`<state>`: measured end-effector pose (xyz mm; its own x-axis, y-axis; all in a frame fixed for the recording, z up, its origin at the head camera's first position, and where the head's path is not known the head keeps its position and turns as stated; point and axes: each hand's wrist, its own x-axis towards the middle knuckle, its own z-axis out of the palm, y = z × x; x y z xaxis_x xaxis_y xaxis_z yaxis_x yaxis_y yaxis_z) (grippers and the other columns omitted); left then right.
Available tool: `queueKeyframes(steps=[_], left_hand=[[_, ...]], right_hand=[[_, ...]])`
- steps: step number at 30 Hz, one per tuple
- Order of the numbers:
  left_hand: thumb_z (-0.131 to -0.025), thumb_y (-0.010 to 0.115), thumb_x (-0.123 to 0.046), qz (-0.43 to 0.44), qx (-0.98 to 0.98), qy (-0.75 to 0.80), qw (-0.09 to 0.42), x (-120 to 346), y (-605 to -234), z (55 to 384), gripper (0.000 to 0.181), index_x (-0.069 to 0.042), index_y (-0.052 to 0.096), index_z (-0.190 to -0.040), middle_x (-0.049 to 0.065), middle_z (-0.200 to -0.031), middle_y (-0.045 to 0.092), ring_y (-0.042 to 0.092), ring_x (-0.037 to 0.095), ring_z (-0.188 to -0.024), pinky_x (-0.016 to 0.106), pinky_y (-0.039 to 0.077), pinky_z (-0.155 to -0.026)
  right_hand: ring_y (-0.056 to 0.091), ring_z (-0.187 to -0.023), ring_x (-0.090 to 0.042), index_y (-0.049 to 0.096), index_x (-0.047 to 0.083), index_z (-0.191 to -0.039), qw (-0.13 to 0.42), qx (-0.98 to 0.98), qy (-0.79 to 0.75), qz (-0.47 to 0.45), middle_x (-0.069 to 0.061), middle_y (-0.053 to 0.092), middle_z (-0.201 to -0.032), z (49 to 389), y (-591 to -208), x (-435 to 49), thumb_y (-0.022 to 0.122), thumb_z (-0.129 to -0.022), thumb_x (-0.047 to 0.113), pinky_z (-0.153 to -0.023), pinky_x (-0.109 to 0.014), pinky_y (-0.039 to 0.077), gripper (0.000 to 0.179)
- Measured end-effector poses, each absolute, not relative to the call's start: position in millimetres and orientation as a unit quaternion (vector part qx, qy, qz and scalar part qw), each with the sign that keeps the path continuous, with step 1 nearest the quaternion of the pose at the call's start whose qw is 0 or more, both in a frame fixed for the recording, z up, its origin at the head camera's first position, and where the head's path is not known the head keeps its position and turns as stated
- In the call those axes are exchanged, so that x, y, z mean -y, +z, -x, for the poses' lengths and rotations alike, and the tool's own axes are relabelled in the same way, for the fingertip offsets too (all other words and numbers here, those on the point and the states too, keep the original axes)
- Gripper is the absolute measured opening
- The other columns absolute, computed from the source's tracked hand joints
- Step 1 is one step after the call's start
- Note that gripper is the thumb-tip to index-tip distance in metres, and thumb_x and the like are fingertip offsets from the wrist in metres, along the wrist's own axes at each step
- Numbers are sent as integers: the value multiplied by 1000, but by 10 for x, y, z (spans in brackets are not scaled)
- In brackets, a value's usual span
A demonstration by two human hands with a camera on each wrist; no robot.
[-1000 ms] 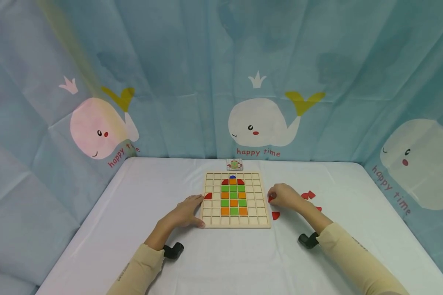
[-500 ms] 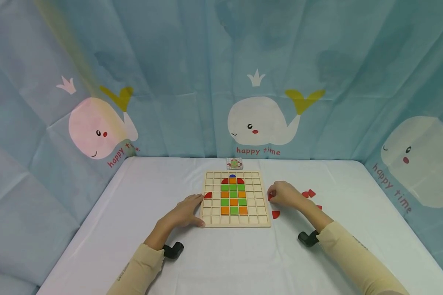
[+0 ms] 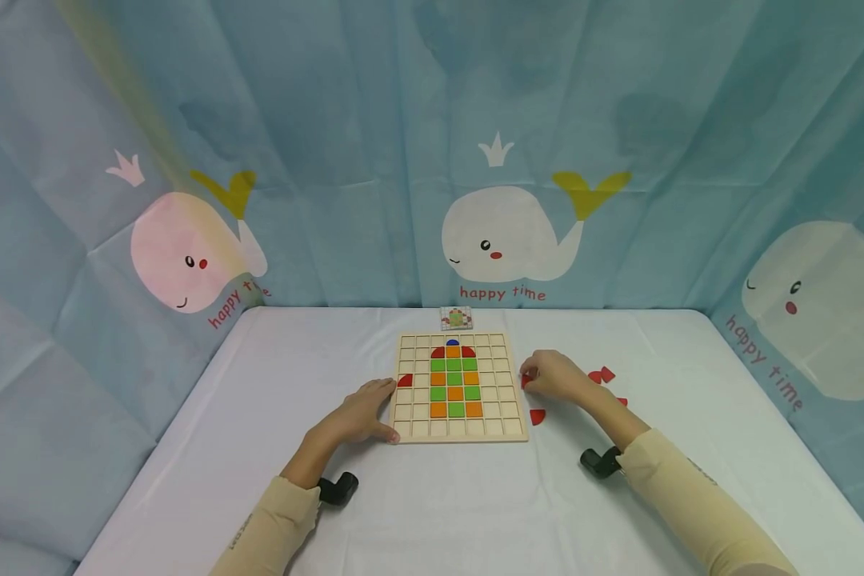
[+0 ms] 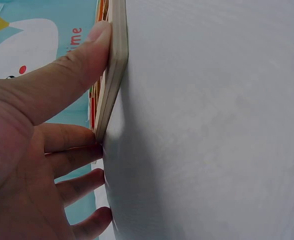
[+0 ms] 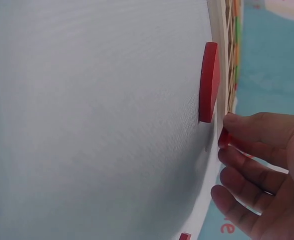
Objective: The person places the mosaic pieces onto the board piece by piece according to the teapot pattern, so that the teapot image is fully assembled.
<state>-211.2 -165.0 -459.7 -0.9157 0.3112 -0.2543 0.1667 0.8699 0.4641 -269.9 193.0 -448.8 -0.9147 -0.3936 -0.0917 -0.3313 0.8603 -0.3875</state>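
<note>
A wooden grid board (image 3: 504, 429) lies on the table with a figure of green and orange squares, red quarter-circles and a blue piece (image 3: 453, 342) at its top. One red quarter-circle (image 3: 405, 381) sits in the board's left column. My left hand (image 3: 361, 412) rests against the left side, fingers fairly straight along the edge, thumb (image 4: 82, 60) at the front corner. Beside the right edge, my right hand (image 3: 556, 376) pinches another red quarter-circle piece (image 5: 223, 137) between thumb and forefinger. A loose red quarter-circle (image 3: 538, 417) lies just in front of that hand.
Further right, several red pieces (image 3: 608, 374) lie on the white tablecloth (image 3: 446, 504), one partly behind the right forearm. A small picture card (image 3: 457, 318) with a similar coloured figure stands behind the board. A blue whale-print curtain (image 3: 360, 160) closes off the back.
The right hand keeps its pinch on the red quarter-circle and has barely shifted at the board's right edge. The left hand stays put. The head view has tilted slightly.
</note>
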Motion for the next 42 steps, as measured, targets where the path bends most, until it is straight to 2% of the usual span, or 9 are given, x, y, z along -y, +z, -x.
queueKeyframes(steps=[21,30,38,42], left_hand=[[-70,87,-30,-121,-954,222,163,1646,-4585,2149,100,-3,34,-150,15,-158,32,24,36,-148,60,23,-117],[-70,87,-30,-119,-954,219,165,1651,-4582,2128,100,-2,34,-150,16,-158,32,24,37,-148,60,25,-117],[-70,87,-30,-119,-954,220,163,1638,-4575,2113,100,-2,35,-150,16,-158,33,25,37,-148,59,25,-117],[-70,87,-28,-119,-953,225,164,1639,-4572,2096,99,-1,35,-150,16,-157,33,25,37,-148,60,25,-117]], right_hand=[[55,-79,-15,73,4,-107,83,-954,-212,196,-2,64,-87,2712,-4445,-1837,74,-83,12,-76,-32,54,25],[53,-78,-16,73,4,-107,85,-950,-208,216,-3,63,-88,2757,-4344,-1654,75,-84,15,-73,-30,49,26],[55,-81,-17,73,4,-108,79,-946,-201,242,-5,66,-94,2793,-4278,-1457,74,-85,13,-78,-32,52,25],[56,-80,-16,73,5,-108,73,-943,-194,259,-5,67,-93,2819,-4283,-1375,72,-85,12,-76,-31,52,24]])
